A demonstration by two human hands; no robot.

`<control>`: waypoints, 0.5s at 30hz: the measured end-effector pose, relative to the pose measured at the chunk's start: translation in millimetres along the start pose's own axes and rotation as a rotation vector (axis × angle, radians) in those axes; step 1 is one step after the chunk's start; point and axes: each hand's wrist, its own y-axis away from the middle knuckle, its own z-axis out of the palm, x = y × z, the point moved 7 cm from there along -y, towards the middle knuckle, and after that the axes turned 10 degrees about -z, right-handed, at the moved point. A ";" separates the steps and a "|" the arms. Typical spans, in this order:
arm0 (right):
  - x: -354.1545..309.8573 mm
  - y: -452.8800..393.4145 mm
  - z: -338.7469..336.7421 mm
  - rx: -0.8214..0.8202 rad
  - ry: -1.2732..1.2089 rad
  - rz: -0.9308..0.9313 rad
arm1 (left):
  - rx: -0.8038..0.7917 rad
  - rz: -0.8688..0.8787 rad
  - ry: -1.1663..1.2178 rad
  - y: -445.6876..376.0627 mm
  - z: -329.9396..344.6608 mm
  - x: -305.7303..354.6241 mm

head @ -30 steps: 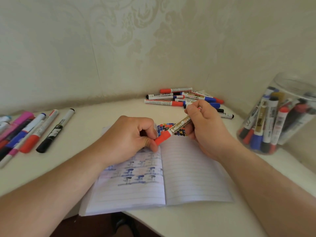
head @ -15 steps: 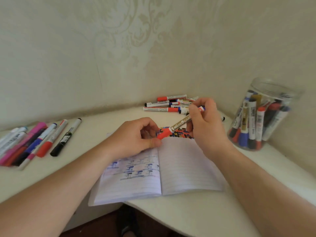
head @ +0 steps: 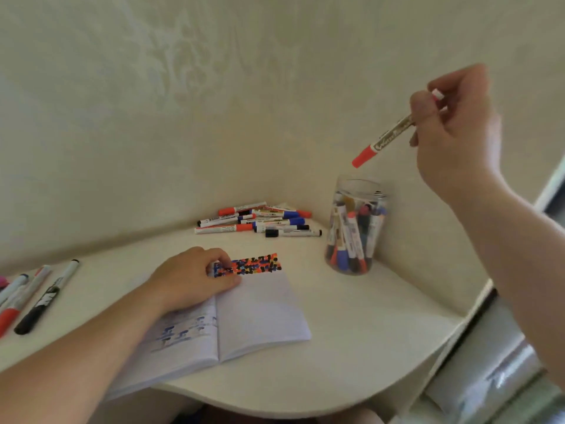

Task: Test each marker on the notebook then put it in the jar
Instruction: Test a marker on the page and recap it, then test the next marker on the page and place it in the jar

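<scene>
My right hand (head: 455, 130) pinches a capped red marker (head: 383, 142) in the air, red cap pointing down-left, above the clear jar (head: 356, 228). The jar stands at the table's back right corner and holds several markers. An open notebook (head: 256, 313) lies in the middle of the table, with a band of coloured test marks along the top of its right page. My left hand (head: 192, 276) rests on the notebook's left page with curled fingers near the marks and holds nothing that I can see.
A pile of markers (head: 253, 220) lies against the back wall left of the jar. A row of markers (head: 33, 298) lies at the table's left edge. The table's curved front edge (head: 305, 402) is near; walls close off the back and right.
My right hand lifted the red marker from over the notebook up and to the right, above the jar. My left hand let go of the cap end and settled on the notebook.
</scene>
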 end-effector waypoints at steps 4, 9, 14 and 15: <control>19.9 -0.3 20.2 -0.216 0.142 -0.021 | 0.108 -0.014 -0.039 12.4 3.4 10.8; 21.6 6.8 48.1 -0.493 0.252 -0.043 | 0.096 0.018 0.008 12.0 5.7 5.7; 33.9 22.2 65.6 -0.728 0.365 -0.007 | 0.115 0.026 -0.014 11.3 5.3 8.9; 38.5 26.7 67.1 -0.750 0.393 0.011 | 0.114 0.025 -0.011 11.7 5.3 9.3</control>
